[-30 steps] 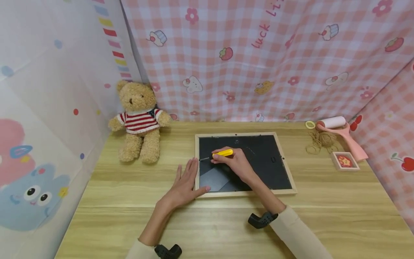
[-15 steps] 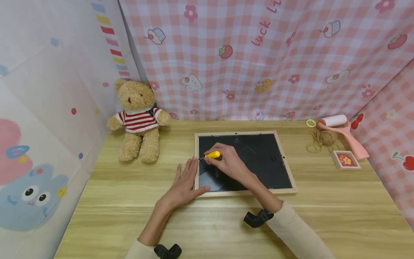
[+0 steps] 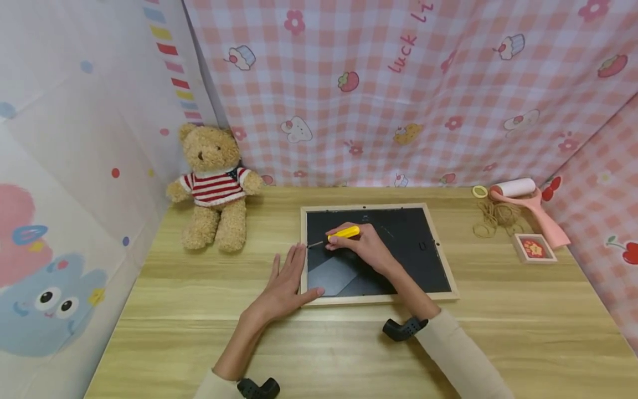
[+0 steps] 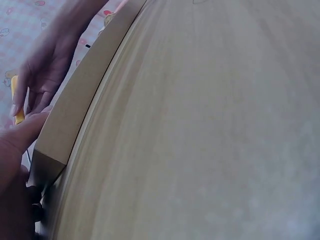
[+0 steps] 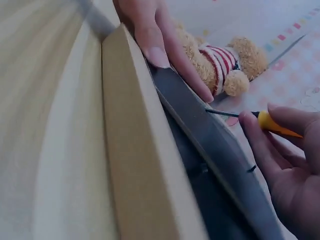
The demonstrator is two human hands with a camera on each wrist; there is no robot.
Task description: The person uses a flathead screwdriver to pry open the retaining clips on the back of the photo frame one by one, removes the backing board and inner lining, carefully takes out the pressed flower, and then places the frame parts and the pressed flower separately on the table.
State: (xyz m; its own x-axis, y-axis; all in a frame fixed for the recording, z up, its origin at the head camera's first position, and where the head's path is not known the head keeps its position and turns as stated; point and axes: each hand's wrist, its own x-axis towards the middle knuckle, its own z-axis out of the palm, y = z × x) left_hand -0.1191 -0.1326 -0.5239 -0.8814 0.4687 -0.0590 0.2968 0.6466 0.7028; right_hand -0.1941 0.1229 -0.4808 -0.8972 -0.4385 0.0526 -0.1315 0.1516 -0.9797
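My right hand [image 3: 366, 246] pinches a screwdriver by its yellow handle [image 3: 345, 233], low over the back of a picture frame. Its thin shaft slants left, and the tip is at the frame's left edge by a small dark fastener. The picture frame [image 3: 379, 300] has a pale wooden rim and a black backing, and lies face down on the table. My left hand [image 3: 281, 288] rests along the left rim with fingers extended; the thumb lies over the near left corner. In the right wrist view, the screwdriver shaft [image 5: 223, 113] points toward the left fingertips.
A teddy bear [image 3: 214, 188] in a striped shirt sits at the back left. At the right are a pink lint roller [image 3: 540, 213], a bundle of twine [image 3: 500, 215], a small yellowish ring [image 3: 479, 192] and a small framed picture [image 3: 535, 248]. Patterned curtains stand behind the table [image 3: 339, 349].
My right hand and the screwdriver shifted left toward the rim half a second ago, then came back right. More of the shaft shows now. My left hand stays in place.
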